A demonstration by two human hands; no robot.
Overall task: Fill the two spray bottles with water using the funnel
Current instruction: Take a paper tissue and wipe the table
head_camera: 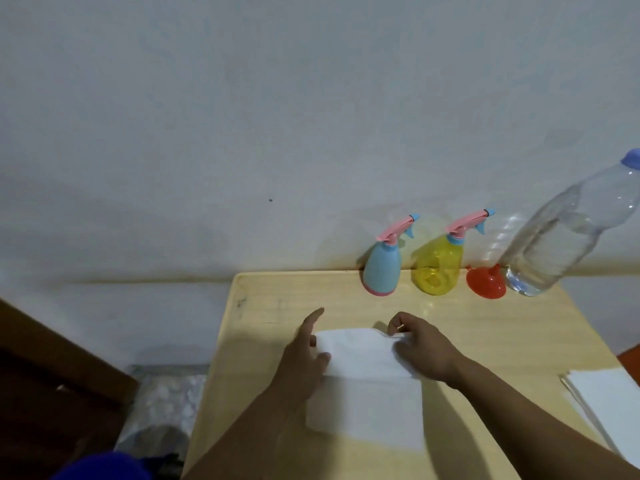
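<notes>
Your two hands are apart, both on a white paper towel (363, 375) that lies flat near the middle of the pale wood-grain tabletop (485, 341), reaching toward the near edge. The sheet is soft, matte and roughly rectangular, with its far part folded or doubled over. Your left hand (304, 355) rests at the sheet's left side with fingers mostly straight, the index finger stretched out over the bare wood. Your right hand (419, 344) has its fingers curled at the sheet's far right corner and seems to pinch that edge, though blur makes the grip hard to read.

Along the far edge of the tabletop, against the plain wall, stands a row of smooth plastic things. The blue spray bottle (382, 268) is opaque and pear-shaped with a pink base band and a pink trigger head tipped in blue. Just beside it to the right is the yellow spray bottle (438, 268), translucent, with the same pink and blue head. Next comes the red funnel (485, 282), lying mouth-down with its spout pointing up. At the far right corner is a tall clear water bottle (568, 233), ribbed, with a blue cap, water visible inside.

A stack of white sheets (609, 403) lies at the tabletop's right edge.
</notes>
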